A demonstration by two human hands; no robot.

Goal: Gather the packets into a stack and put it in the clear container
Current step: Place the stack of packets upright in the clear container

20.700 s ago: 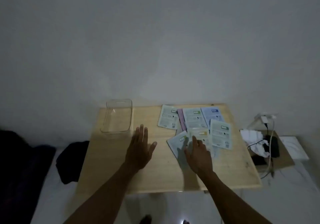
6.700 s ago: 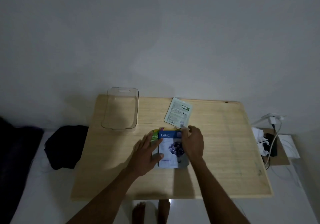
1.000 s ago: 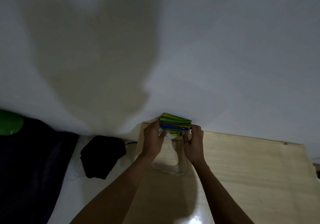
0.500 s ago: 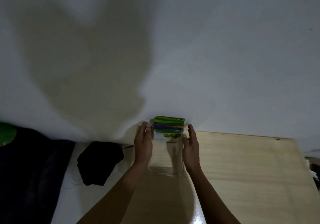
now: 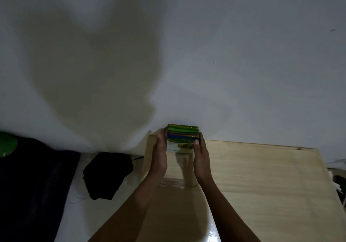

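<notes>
The stack of packets (image 5: pixel 183 132) stands on edge in the far end of the clear container (image 5: pixel 177 182), its green, red and blue edges facing up, close to the wall. My left hand (image 5: pixel 160 157) lies flat along the container's left wall and my right hand (image 5: pixel 202 161) along its right wall. Both hands clasp the container between them, fingertips and thumbs reaching the sides of the stack. The near half of the container holds nothing.
The container sits at the far left corner of the wooden table (image 5: pixel 262 185), against the white wall. A black bag (image 5: pixel 106 174) lies on the floor to the left, beside dark fabric (image 5: pixel 28 185) and a green object (image 5: pixel 6 145).
Since a second ago my hands let go of the stack's top, leaving it in the container. They slid back along the container's walls and now press inward on them.
</notes>
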